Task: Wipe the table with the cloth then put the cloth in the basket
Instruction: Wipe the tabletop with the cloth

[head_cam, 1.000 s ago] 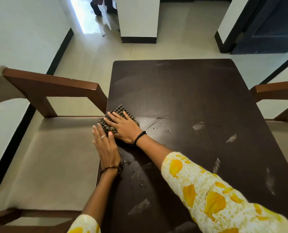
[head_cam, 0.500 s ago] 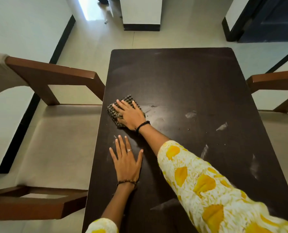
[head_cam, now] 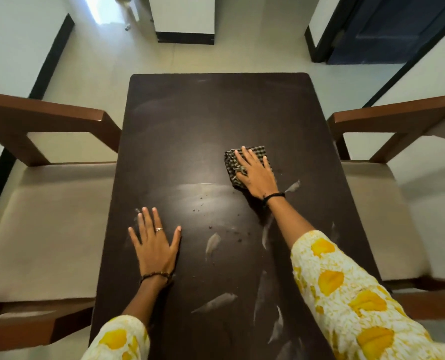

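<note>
It was a home — a plain dining or sitting corner, by the look of it. A dark wooden table (head_cam: 216, 120) stood on a pale tiled floor (head_cam: 255, 53), with a wooden-armed chair with a beige cushioned seat (head_cam: 47, 224) just left of the left hand's fingers (head_cam: 148, 219) and a matching chair (head_cam: 387, 203) to the right of the right hand's fingers (head_cam: 250, 157). Well beyond the fingertips rose white walls with black skirting (head_cam: 49, 58), a white pillar (head_cam: 182, 16) and a dark blue door (head_cam: 387, 29) — household fittings. Smears and crumbs (head_cam: 211, 245) marked the tabletop between the two hands.
</note>
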The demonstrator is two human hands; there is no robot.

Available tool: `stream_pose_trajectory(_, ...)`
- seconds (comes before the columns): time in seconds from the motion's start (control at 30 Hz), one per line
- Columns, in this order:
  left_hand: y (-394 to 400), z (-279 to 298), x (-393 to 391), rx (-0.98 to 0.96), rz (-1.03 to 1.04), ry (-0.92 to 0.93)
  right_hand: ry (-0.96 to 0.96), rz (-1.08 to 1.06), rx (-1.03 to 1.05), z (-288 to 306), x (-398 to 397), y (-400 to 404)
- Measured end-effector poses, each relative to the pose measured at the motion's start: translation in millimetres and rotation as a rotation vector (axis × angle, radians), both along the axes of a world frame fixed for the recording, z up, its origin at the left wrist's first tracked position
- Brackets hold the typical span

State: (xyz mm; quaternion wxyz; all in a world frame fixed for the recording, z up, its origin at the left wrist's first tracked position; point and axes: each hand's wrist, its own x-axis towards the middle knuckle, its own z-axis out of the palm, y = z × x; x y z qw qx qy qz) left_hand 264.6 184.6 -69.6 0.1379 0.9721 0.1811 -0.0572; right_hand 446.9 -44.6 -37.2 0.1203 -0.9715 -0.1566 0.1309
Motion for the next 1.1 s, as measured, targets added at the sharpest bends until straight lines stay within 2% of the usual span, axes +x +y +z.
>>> stream_pose_trajectory(0.27,-2.0,0.9,0.7,0.003,0.007,-0.027,0.022,-0.202,0.026,0.4,6.4,-111.6)
stream_pose_trajectory(0.63,-7.1,5.5,2.1,0.012,0.02,-0.038,0.004,-0.452,0.038,1.5,-10.8,-187.2)
stream_pose_trajectory(0.83,-7.1,7.7,2.0,0.019,0.022,-0.006,0.006,-0.567,-0.034,-1.1,-49.3,-177.6)
stream_pose_trajectory(1.1,-2.3,10.9,0.7,-0.023,-0.009,0.019,0.013,-0.476,-0.084,0.9,-76.7,-103.0)
